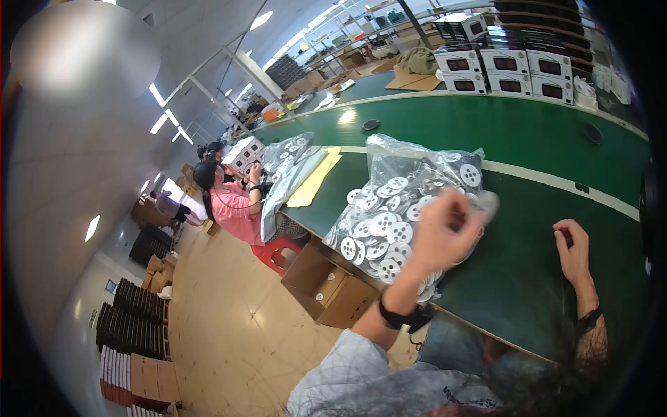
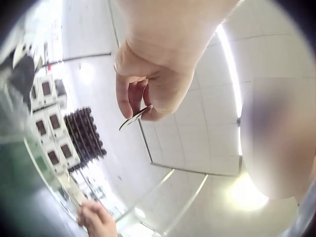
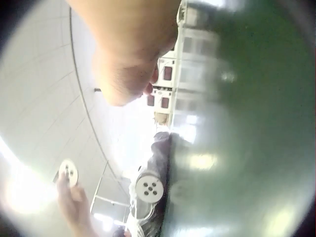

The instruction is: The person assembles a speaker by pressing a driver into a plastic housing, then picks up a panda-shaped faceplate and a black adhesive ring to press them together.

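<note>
Above the bag, my left hand (image 1: 448, 236) pinches a round white disc (image 3: 69, 173) with several holes between thumb and fingers. The left wrist view shows that disc (image 2: 133, 118) nearly edge-on, thin and dark-rimmed. Below it, a clear plastic bag (image 1: 424, 163) lies on the green table, full of similar white discs (image 1: 383, 224). My right hand (image 1: 574, 254) is over the table to the right, its fingers loosely curled with nothing between them. In the right wrist view a loose-looking disc (image 3: 149, 188) faces the camera at the bag.
A cardboard box (image 1: 330, 285) stands below the table edge at left. Farther left sits a person in a pink shirt (image 1: 233, 208), beside another bag and a yellow sheet (image 1: 315, 179). Boxed goods (image 1: 507, 61) are stacked beyond the green conveyor belt (image 1: 431, 115), which carries dark round pieces (image 1: 371, 125).
</note>
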### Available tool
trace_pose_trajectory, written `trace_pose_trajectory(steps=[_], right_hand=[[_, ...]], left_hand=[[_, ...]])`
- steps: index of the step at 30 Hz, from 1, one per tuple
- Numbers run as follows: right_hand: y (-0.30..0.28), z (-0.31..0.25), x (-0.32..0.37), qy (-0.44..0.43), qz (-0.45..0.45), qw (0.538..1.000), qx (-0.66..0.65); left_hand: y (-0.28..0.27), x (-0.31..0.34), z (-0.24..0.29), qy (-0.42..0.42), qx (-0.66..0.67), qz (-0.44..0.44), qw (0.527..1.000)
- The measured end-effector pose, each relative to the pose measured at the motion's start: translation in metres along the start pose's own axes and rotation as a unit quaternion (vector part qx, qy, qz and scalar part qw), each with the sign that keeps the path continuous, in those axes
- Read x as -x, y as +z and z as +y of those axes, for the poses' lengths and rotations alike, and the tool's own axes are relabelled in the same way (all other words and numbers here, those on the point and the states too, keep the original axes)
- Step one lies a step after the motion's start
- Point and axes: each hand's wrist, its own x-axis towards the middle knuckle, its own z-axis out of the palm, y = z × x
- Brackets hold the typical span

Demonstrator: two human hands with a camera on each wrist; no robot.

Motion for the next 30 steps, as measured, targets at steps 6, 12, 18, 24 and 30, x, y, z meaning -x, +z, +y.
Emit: trace_pose_trajectory(steps=[6,12,18,24,30], right_hand=[[-0.005,-0.038,0.011,-0.148,0.073,0.984,0.073],[-0.014,-0.016,0.014,-0.047,0.071,0.995,0.058],[-0.01,0.002,0.014,0.013,0.057,0.997,-0.043],[-0.016,0.027,0.018,0.082,0.051,0.988,-0.117],[-0.02,0.045,0.024,0.088,0.059,0.99,-0.089]], left_hand=[[0.145,-0.003,-0.047,-0.003,0.175,-0.105,0.979],[0.196,-0.006,-0.076,-0.177,0.426,-0.18,0.869],[0.204,-0.005,-0.097,-0.208,0.486,-0.191,0.827],[0.207,0.0,-0.114,-0.201,0.456,-0.218,0.839],[0.208,-0.003,-0.117,-0.201,0.485,-0.228,0.82]])
